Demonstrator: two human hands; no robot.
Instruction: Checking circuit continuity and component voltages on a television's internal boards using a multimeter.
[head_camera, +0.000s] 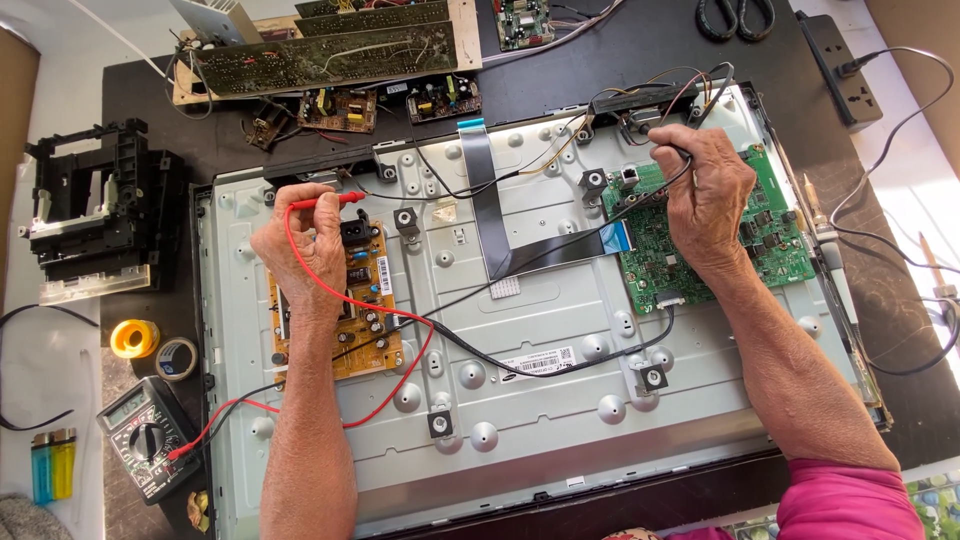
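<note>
The left hand (300, 250) pinches a red probe (328, 201) over the yellow circuit board (345, 300); the right hand's (705, 195) grip closes on a black probe (672, 148) above the green board (770, 235), on a metal panel (540, 400).

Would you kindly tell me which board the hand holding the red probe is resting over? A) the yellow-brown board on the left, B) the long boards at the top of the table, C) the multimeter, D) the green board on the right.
A: the left hand grips the red probe above the yellow-brown board, while the right hand is over the green board.
</note>
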